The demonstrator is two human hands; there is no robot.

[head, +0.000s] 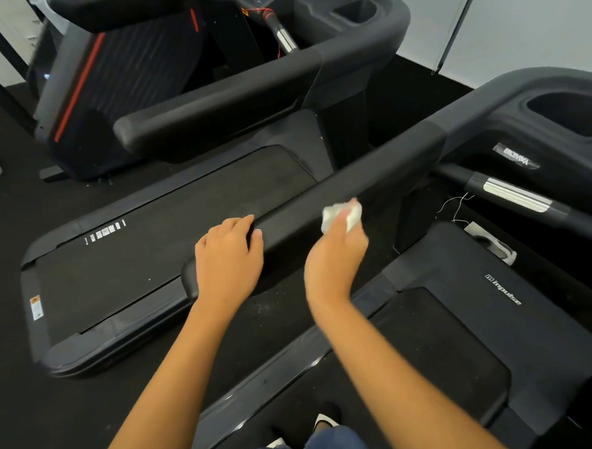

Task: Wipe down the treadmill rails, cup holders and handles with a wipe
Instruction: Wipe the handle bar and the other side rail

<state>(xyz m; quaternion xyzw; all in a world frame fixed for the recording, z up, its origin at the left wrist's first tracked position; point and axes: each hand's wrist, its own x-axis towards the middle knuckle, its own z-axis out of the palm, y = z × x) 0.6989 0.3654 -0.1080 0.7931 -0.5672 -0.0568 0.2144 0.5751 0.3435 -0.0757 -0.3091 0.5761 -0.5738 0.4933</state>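
Motor cover (468, 260) of the treadmill (431, 341) I stand at: white brand word "impulse" with a small logo block before it — clear to read.
Console sticker (515, 158) off to my right: silvery strip with dark capitals, something like "BGMA" — too blurred for me to be sure.
Belt (186, 254) of the next treadmill (75, 357): a row of white printed blocks, lettering too small to read.
Warning label (35, 306) on that machine's rear corner: orange and white, print illegible.
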